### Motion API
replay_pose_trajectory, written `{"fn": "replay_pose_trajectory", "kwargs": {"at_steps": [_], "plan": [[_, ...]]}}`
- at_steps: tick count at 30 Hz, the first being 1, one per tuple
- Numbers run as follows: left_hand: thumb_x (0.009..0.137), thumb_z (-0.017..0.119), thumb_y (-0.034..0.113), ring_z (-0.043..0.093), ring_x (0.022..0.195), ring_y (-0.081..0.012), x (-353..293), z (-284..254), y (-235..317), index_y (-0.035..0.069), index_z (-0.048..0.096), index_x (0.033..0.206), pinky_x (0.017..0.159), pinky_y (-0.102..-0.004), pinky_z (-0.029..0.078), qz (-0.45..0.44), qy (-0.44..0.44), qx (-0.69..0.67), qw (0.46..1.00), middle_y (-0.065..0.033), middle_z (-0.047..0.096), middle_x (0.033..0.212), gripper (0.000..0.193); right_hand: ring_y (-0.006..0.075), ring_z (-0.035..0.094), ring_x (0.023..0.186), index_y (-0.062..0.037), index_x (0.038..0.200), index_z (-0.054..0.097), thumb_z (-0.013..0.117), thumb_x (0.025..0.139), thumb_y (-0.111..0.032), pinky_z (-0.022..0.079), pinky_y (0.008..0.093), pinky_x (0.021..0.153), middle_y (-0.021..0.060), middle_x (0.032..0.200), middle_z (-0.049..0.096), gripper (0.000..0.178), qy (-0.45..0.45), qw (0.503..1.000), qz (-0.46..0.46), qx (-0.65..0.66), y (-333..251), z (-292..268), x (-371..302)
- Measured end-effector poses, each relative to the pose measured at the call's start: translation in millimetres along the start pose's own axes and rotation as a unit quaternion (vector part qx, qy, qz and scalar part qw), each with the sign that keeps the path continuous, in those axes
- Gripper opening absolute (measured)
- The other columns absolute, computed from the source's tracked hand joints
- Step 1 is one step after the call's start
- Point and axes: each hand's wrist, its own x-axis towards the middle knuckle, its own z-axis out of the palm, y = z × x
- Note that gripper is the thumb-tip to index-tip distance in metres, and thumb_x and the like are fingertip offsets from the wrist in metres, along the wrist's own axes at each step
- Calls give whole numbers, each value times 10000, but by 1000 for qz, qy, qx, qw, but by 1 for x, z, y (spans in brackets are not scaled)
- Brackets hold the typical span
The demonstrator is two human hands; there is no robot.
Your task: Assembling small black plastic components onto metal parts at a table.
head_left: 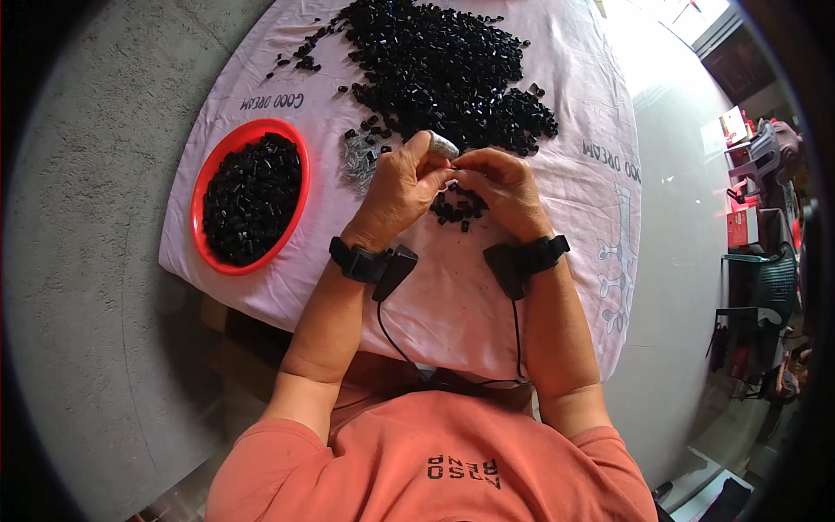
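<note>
Above the pale pink cloth, my left hand (400, 190) and my right hand (506, 187) meet fingertip to fingertip. Both are closed in a pinch; whatever lies between the fingers is too small to make out. A whitish wrap (444, 144) covers one fingertip of my left hand. Just beyond my hands spreads a big heap of small black plastic pieces (435, 74). Beside my left hand lies a little pile of thin silvery metal pins (357, 161). Under my fingers, several more black pieces (459, 207) sit in a loose cluster, partly hidden by my hands.
A red oval basin (197, 228) filled with black pieces stands at the table's left. The cloth-covered table (557, 335) has a curved-looking edge near my body. Black wrist straps with cables (391, 331) run toward me. Chairs (774, 280) and boxes stand far right.
</note>
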Motion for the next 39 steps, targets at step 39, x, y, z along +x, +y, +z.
{"fn": "replay_pose_trajectory", "kwargs": {"at_steps": [39], "plan": [[782, 721, 74, 685, 815, -267, -2, -49, -39, 64, 753, 943, 750, -367, 541, 4, 85, 359, 929, -108, 684, 893, 165, 62, 652, 836, -52, 1136, 719, 646, 967, -29, 547, 216, 767, 4, 983, 729, 186, 72, 996, 43, -40, 0, -1, 4]]}}
